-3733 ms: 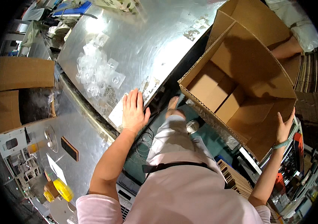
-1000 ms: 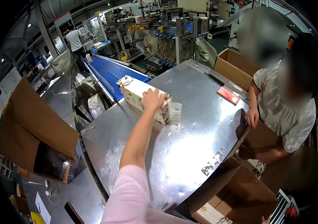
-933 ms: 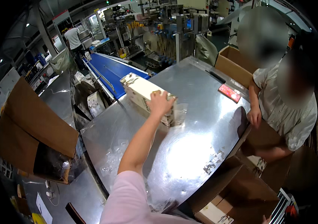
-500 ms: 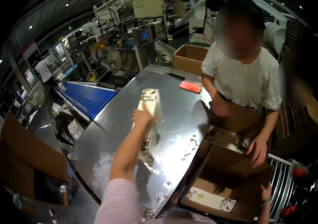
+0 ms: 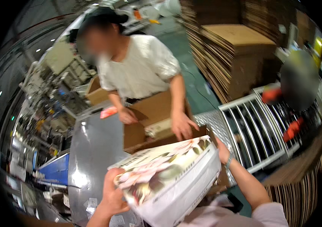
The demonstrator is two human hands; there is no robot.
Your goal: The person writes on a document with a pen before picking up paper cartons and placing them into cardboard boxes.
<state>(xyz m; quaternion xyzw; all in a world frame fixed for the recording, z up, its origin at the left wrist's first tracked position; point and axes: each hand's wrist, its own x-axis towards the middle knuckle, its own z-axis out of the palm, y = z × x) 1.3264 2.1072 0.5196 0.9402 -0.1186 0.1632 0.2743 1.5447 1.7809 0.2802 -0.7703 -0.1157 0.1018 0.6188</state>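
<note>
My left hand [image 5: 113, 191] grips the left end of a long white flower-printed box [image 5: 168, 170], thumb on its top edge. The box is raised and tilted over the near part of an open brown cardboard carton [image 5: 202, 132], hiding much of it. My right hand [image 5: 224, 152] is at the box's right end, beside the carton's right wall. Its fingers are partly hidden, so I cannot tell whether it grips the box or the carton. Another pale printed box [image 5: 161, 128] lies inside the carton's far part.
A person in a white top [image 5: 142, 68] stands across, both hands at the carton. The metal table [image 5: 93, 151] is to the left, with an orange-red packet [image 5: 108, 112] at its far edge. Right are a roller conveyor [image 5: 252, 128] and stacked flat cardboard [image 5: 233, 56].
My left hand has lifted the printed box off the table and brought it right, over the carton. The view has turned to the right. My right hand is still beside the carton's right wall.
</note>
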